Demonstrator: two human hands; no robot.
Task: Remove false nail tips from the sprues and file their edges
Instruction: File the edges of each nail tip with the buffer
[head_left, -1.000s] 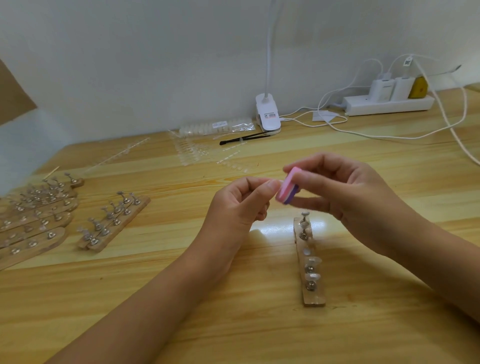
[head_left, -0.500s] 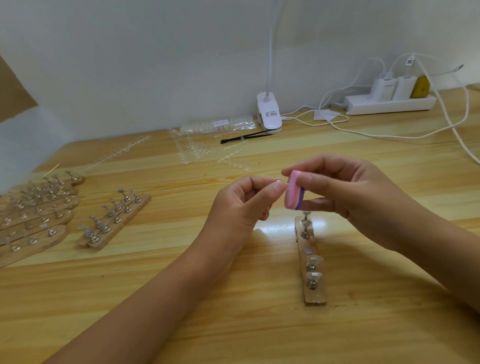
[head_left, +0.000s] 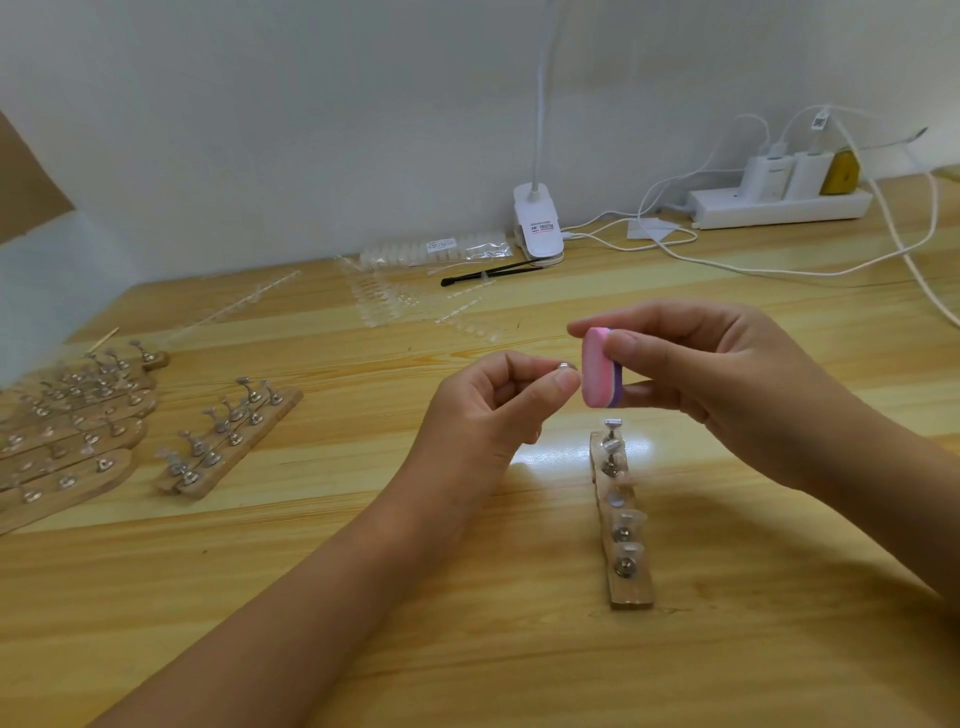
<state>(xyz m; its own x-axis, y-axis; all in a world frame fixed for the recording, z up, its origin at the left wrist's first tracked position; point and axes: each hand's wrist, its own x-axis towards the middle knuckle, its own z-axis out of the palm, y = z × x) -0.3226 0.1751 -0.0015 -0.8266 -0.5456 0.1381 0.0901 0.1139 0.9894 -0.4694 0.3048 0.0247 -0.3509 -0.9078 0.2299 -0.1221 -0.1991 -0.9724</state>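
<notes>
Since half a second ago the pink-and-purple rounded foam file block (head_left: 597, 371) has tipped upright and drawn slightly off the left hand (head_left: 493, 410). The block is matte with soft edges. The right hand (head_left: 717, 384) is raised, its grip clamped on the block between thumb and forefinger. The left hand is curled, its grip pinched on a small glossy clear nail tip (head_left: 566, 367) just beside the pink face; I cannot tell if they touch. Below, on the pale wooden table (head_left: 467, 623), a narrow wooden strip (head_left: 631, 592) carries metal pegs (head_left: 612, 427), some capped with clear tips.
</notes>
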